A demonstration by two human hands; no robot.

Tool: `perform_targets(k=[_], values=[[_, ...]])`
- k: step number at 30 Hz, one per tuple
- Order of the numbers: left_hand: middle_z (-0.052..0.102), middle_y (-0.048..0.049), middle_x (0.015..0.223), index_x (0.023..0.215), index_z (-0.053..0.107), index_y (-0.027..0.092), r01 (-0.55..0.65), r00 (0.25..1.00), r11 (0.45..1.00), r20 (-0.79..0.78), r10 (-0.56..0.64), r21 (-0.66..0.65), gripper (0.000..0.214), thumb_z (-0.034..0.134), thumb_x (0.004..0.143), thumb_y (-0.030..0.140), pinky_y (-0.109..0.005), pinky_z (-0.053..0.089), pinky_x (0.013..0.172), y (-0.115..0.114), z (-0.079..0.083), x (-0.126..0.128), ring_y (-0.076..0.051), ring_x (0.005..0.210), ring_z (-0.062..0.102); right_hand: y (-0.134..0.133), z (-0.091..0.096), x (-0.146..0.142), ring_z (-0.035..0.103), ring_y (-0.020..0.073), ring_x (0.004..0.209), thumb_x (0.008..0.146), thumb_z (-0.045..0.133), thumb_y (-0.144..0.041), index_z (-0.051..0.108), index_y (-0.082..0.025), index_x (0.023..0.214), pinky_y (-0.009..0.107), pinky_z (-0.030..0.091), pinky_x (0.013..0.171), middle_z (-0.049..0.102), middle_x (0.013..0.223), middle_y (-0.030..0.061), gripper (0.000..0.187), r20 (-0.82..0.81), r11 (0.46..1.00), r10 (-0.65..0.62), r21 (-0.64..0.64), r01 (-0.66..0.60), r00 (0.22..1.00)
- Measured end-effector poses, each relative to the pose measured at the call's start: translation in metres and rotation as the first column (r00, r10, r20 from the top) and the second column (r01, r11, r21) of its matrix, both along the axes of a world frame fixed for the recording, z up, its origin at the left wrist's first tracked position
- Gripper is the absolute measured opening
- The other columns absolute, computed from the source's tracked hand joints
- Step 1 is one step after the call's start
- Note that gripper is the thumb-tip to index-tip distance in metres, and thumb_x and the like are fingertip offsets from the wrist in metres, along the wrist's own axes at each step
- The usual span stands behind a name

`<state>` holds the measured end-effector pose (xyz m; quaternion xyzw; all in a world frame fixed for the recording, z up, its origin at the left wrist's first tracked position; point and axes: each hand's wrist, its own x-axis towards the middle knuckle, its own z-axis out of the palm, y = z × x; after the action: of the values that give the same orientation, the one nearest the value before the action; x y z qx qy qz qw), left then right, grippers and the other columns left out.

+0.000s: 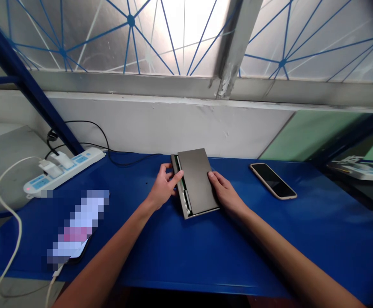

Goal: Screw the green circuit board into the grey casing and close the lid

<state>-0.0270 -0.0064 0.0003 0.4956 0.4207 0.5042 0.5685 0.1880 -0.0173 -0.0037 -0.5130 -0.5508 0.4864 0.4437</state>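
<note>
A flat grey-brown rectangular device case (195, 182) is held slightly tilted over the blue table. A long gap runs down its left side, and inside it a dark space with a bit of green shows, perhaps a circuit board. My left hand (162, 186) grips the left edge, thumb on top by the gap and fingers partly beneath. On the right edge, my right hand (225, 190) closes with its thumb on the upper face; its other fingers are mostly hidden. I cannot tell whether the case touches the table.
A phone with a lit, blurred screen (77, 231) lies at the left, a white cable attached. Behind it sits a white power strip (67, 171) with plugs and a black cord (105, 132). A dark-screened phone (273, 181) rests at the right of the blue table (167, 256).
</note>
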Motion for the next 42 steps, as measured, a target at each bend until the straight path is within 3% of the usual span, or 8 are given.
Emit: perform_targets(k=[15,23,26,31,36,42], values=[[0.069,-0.0055,0.095,0.114,0.041,0.021,0.016,0.999,1.000,0.040,-0.016,0.005,0.055,0.076,0.082,0.050,-0.026,0.057,0.048,0.001,-0.001,-0.001,-0.017,0.069,0.067,0.001,0.010,0.002,0.060,0.0214,0.082,0.095,0.052,-0.066,0.062,-0.024,0.095,0.032,0.048,0.075,0.067,0.089,0.0025,0.043,0.035,0.999,0.019,0.029,-0.020,0.999],[0.071,-0.0056,0.095,0.114,0.043,0.022,0.025,0.997,0.999,0.066,-0.028,0.034,0.053,0.077,0.083,0.048,-0.028,0.058,0.051,0.001,0.002,-0.004,-0.019,0.070,0.070,-0.004,0.012,0.003,0.051,0.0189,0.074,0.098,0.046,-0.064,0.057,-0.025,0.092,0.029,0.042,0.067,0.058,0.079,-0.0007,0.041,0.190,0.984,-0.025,0.177,-0.009,0.981],[0.069,-0.0034,0.089,0.114,0.044,0.022,0.020,0.994,0.999,0.105,-0.024,0.037,0.053,0.078,0.082,0.048,-0.027,0.058,0.049,0.002,0.002,-0.005,-0.018,0.068,0.069,-0.002,0.008,0.005,0.056,0.0209,0.077,0.098,0.047,-0.065,0.059,-0.026,0.092,0.031,0.046,0.071,0.062,0.083,0.0007,0.042,0.130,0.979,-0.086,0.197,0.059,0.988],[0.067,-0.0001,0.082,0.115,0.044,0.022,-0.019,0.995,0.998,0.099,0.013,0.057,0.053,0.079,0.082,0.046,-0.025,0.057,0.049,0.002,0.001,-0.005,-0.016,0.065,0.067,0.002,0.002,0.011,0.064,0.0287,0.103,0.093,0.051,-0.070,0.069,-0.030,0.107,0.038,0.049,0.092,0.072,0.107,0.0049,0.046,-0.019,0.986,-0.143,0.082,0.144,0.990],[0.071,-0.0063,0.096,0.116,0.042,0.022,-0.005,0.999,0.998,0.033,0.003,0.069,0.051,0.074,0.086,0.046,-0.022,0.054,0.048,0.002,-0.004,-0.004,-0.015,0.067,0.067,-0.002,0.004,0.006,0.063,0.0268,0.093,0.094,0.051,-0.068,0.064,-0.027,0.092,0.037,0.049,0.084,0.070,0.094,0.0046,0.044,0.067,0.997,-0.044,0.068,0.040,0.997],[0.072,-0.0078,0.103,0.116,0.042,0.022,-0.001,0.999,0.998,0.033,-0.001,0.062,0.051,0.074,0.085,0.047,-0.022,0.053,0.048,0.002,-0.006,-0.004,-0.016,0.069,0.069,-0.007,0.008,-0.005,0.061,0.0272,0.097,0.096,0.047,-0.065,0.060,-0.026,0.088,0.039,0.047,0.089,0.068,0.094,0.0050,0.042,0.127,0.993,-0.054,0.110,0.040,0.990]])
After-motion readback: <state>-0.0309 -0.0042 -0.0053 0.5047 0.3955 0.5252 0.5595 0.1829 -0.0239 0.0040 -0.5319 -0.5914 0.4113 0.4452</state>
